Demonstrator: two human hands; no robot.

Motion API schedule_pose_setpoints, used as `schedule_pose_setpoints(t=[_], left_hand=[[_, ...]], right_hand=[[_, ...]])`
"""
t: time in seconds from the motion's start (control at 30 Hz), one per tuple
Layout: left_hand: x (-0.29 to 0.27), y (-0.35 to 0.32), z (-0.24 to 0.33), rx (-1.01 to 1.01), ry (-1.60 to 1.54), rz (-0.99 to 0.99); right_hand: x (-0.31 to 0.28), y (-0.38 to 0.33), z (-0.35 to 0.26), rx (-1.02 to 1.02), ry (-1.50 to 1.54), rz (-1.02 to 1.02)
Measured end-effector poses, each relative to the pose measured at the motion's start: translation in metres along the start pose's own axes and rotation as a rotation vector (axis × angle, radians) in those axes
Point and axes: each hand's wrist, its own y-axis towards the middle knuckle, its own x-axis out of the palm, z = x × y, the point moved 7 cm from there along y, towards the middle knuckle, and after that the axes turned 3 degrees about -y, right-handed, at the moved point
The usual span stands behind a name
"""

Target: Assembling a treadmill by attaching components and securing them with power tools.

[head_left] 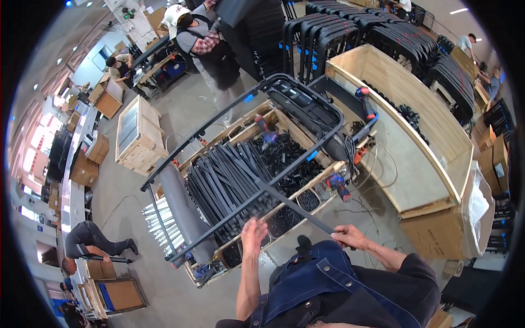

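Note:
My right hand (350,236) grips the near end of a long black metal bar (302,212). From there the bar slants away to the left, across the edge of a wooden parts crate and over the frame rail. My left hand (253,236) is raised with its fingers apart, beside the near rail of a black metal frame (213,221), and holds nothing. The frame rests across the crate. Inside the crate lie many dark metal bars (221,177), with small black parts (290,161) in the compartment beside them.
Power drills lie on the crate (266,131), at its right corner (339,187) and on the wooden bin's edge (363,98). Grey rolls (183,202) cross the frame's left end. Stacked black frames (322,41) stand behind. A person (210,46) works opposite; another bends (95,243) at left.

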Motion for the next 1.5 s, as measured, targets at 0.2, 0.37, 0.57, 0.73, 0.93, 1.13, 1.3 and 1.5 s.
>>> schedule_pose_setpoints(t=[0.2,0.37,0.57,0.73,0.93,1.13,1.3,1.5], left_hand=[[-0.031,-0.002,-0.039,-0.161,0.076,0.107],[-0.022,-0.003,-0.039,-0.192,0.141,0.134],[0.015,0.009,0.009,-0.023,0.353,0.085],[0.090,-0.005,0.096,0.433,0.608,0.033],[0.152,-0.027,0.187,0.849,0.691,-0.017],[0.150,-0.027,0.244,1.066,0.819,0.074],[0.101,-0.031,0.265,1.256,0.834,0.166],[0.041,-0.005,0.254,1.044,1.020,0.233]], right_hand=[[-0.019,0.027,0.006,-0.148,0.214,0.185],[-0.029,0.044,-0.002,-0.264,0.308,0.275],[-0.023,0.035,-0.023,-0.229,0.278,0.216],[-0.013,0.008,-0.034,-0.274,0.209,0.237],[-0.012,-0.022,-0.081,-0.334,0.171,0.235],[-0.007,-0.030,-0.175,-0.468,0.033,0.077],[0.050,-0.016,-0.250,-0.476,-0.143,-0.044],[0.145,0.047,-0.310,-0.399,-0.154,-0.176]])
